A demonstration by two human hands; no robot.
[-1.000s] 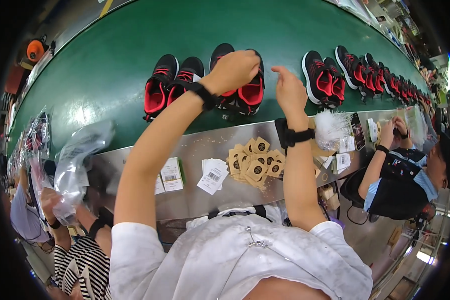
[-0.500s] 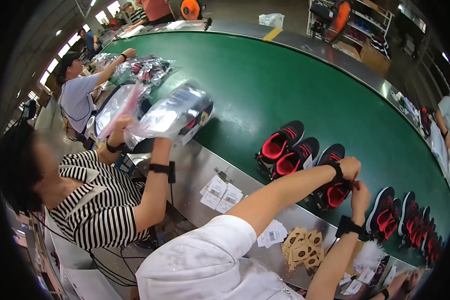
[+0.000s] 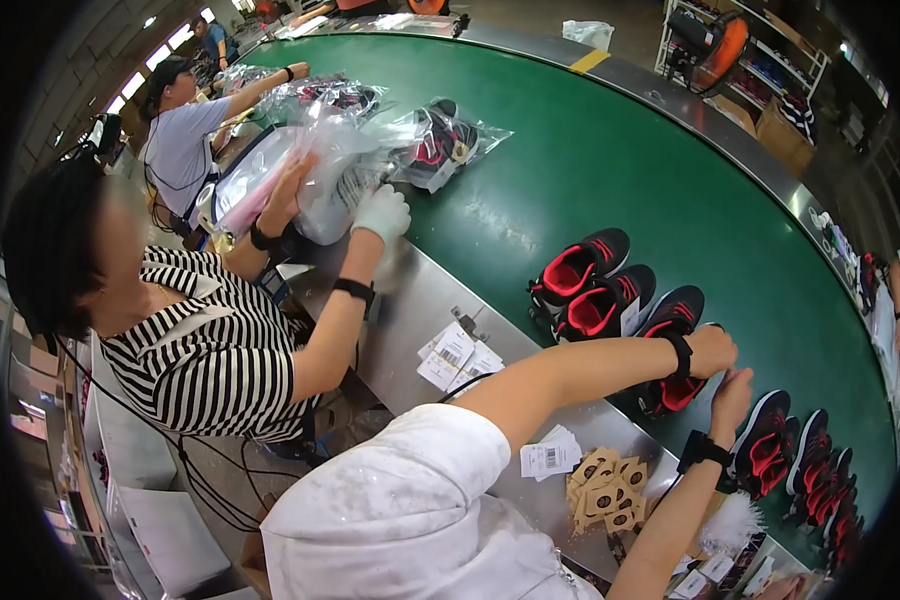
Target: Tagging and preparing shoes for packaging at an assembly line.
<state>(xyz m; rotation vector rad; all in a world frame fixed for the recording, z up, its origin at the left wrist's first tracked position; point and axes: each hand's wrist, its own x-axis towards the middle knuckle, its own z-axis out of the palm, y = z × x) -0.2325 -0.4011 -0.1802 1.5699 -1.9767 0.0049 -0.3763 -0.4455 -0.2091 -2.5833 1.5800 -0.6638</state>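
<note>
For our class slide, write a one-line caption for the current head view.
Left hand at black-and-red shoes, right hand close by, along a green work surface.

The left forearm [image 3: 595, 368] partly hides a black-and-red shoe [image 3: 676, 308].

Factory packing floor: shoes [image 3: 575, 272] are lining a long green table [image 3: 530, 190]; tags [image 3: 450, 354] are lying in piles; a co-worker [image 3: 220, 355] is handling a clear bag [image 3: 322, 212].
</note>
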